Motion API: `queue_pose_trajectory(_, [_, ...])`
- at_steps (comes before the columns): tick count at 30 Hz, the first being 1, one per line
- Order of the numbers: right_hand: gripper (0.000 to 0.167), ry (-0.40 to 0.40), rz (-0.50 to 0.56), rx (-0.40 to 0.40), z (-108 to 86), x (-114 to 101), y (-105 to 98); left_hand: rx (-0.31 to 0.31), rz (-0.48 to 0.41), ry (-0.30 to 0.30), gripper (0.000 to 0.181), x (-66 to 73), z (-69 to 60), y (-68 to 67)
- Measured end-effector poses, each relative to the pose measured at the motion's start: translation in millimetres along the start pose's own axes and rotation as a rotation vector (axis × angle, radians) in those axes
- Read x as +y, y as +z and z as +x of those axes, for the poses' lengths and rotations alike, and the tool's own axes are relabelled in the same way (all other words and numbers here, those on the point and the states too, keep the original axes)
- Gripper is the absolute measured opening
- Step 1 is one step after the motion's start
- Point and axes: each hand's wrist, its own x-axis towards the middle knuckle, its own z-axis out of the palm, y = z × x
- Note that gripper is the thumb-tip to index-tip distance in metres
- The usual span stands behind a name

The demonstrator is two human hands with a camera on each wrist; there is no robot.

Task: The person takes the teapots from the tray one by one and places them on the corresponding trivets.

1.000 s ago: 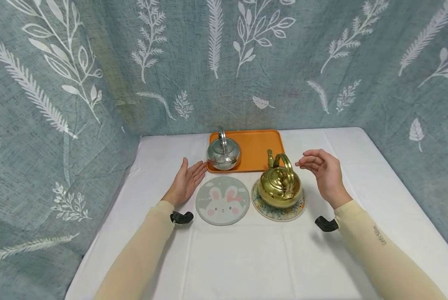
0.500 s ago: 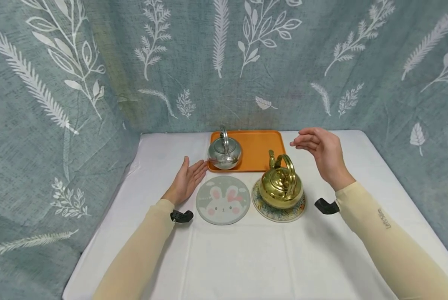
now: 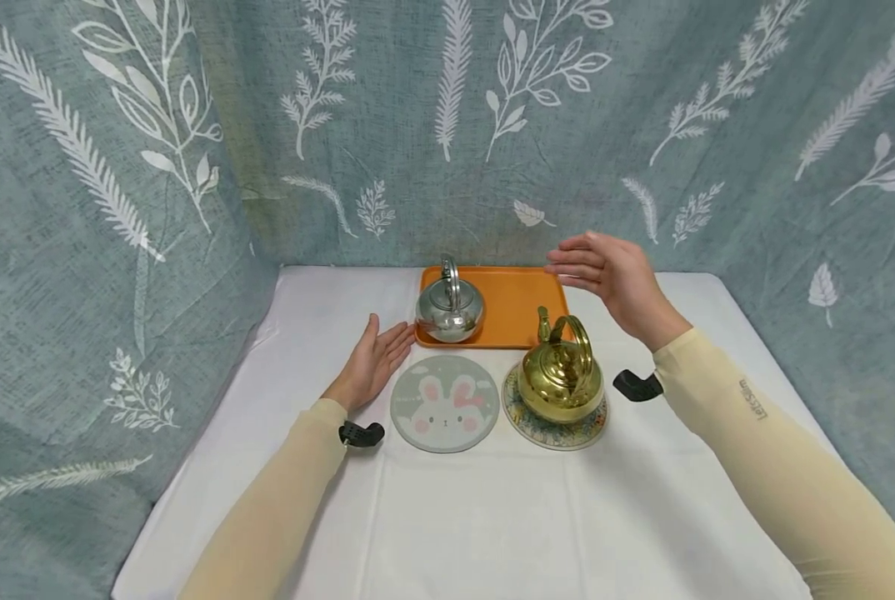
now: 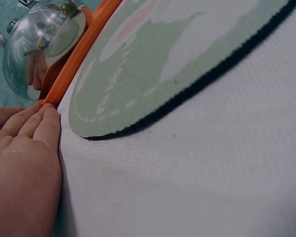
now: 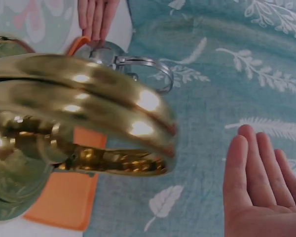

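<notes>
A silver kettle (image 3: 450,310) stands on the left part of an orange tray (image 3: 518,304) at the back of the table. My left hand (image 3: 372,365) lies flat on the cloth, fingers straight, its fingertips at the tray's left front corner; the left wrist view shows them by the orange rim (image 4: 69,74). A gold kettle (image 3: 560,383) sits on a round patterned mat (image 3: 518,421), spout toward the tray. Above and behind it my right hand (image 3: 605,275) hovers, fingers extended and holding nothing. In the right wrist view the gold kettle's handle (image 5: 89,94) is large and apart from that hand.
Left of the gold kettle lies a round grey-green mat (image 3: 445,404) with a rabbit picture. A white cloth (image 3: 477,525) covers the table. Blue-green curtains (image 3: 402,125) with white leaf prints hang behind and at both sides.
My right hand has risen from beside the gold kettle and moved left and back, toward the tray's right end. The left hand and both kettles stay in place.
</notes>
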Motion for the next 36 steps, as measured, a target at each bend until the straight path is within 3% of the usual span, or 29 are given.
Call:
queue_pose_trajectory(10, [0.049, 0.068, -0.029, -0.044, 26.3, -5, 39, -0.008, -0.069, -0.001, 0.104, -1.7, 0.8, -6.6])
queue_pose_trajectory(18, [0.047, 0.145, -0.006, -0.029, 54.2, 6, 70, -0.002, -0.092, -0.015, 0.1, 1.3, -4.6, -3.1])
queue_pose_trajectory(26, [0.048, 0.24, -0.046, -0.018, 78.2, 28, 79, -0.024, -0.093, 0.001, 0.102, -1.6, -5.2, -0.9])
queue_pose_trajectory(36, [0.051, 0.288, -0.095, -0.029, 97.0, 40, 88, -0.011, -0.059, 0.0, 0.099, 0.8, -4.0, -2.3])
